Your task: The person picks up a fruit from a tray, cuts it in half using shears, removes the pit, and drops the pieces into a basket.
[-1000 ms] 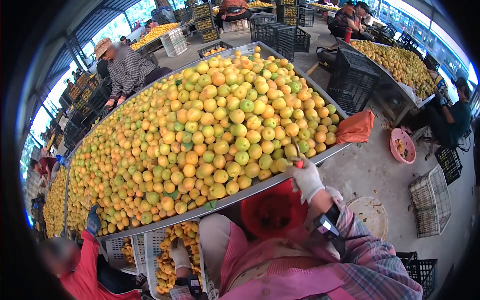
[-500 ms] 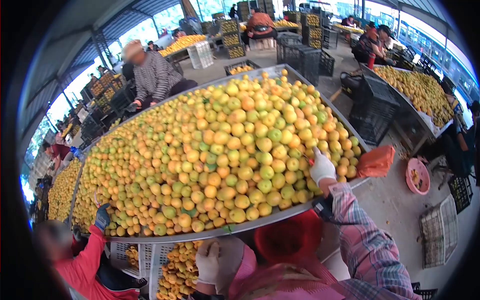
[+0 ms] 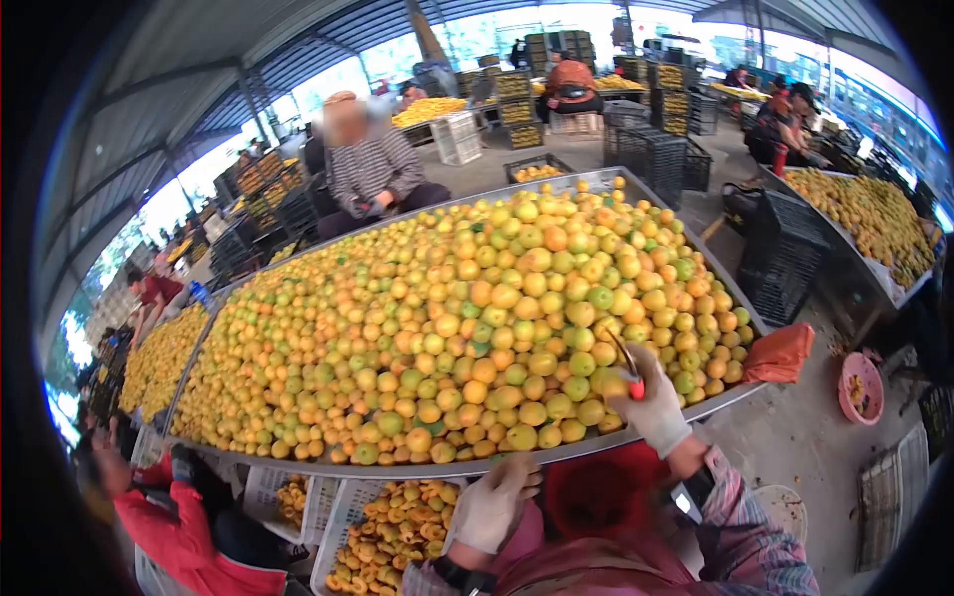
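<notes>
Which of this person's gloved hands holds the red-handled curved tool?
The right hand, by the heaped fruit: the red-handled tool juts from its grip. The left hand, lower down, shows no tool.

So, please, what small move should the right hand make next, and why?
Probably the right hand should draw one nearby fruit toward the left hand. It holds a red-handled tool at the pile, and the left hand is by the table's edge with no fruit visible in it.

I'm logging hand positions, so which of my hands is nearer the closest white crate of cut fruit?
Left. Your left hand is beside the white crate, while your right hand is farther off, by the heaped fruit, holding a red-handled tool.
</notes>
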The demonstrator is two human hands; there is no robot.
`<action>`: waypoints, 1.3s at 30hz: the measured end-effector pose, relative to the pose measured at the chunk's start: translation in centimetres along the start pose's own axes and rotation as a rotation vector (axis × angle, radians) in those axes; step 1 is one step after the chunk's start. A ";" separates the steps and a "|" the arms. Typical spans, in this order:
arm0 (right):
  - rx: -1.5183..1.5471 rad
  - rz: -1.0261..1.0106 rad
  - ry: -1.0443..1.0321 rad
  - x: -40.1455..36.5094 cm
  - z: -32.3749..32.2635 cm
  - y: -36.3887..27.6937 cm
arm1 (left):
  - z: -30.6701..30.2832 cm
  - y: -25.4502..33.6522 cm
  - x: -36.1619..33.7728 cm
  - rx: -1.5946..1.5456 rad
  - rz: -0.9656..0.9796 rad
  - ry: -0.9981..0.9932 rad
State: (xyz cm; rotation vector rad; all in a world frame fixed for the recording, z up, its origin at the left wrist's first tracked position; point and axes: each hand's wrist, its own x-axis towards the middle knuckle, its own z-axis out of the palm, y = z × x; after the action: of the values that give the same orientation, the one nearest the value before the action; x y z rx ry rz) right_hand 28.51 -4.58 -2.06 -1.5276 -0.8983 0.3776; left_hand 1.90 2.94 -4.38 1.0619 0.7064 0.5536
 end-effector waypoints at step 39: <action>0.565 0.247 -0.488 -12.5 4.8 -8.0 | 2.1 4.1 -3.9 0.514 0.323 -0.132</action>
State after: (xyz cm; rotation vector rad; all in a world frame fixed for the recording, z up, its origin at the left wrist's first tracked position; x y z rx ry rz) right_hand 14.62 -10.83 1.36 -1.0288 -0.8716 1.1203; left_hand 0.61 0.59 0.98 1.6962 0.5747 0.5842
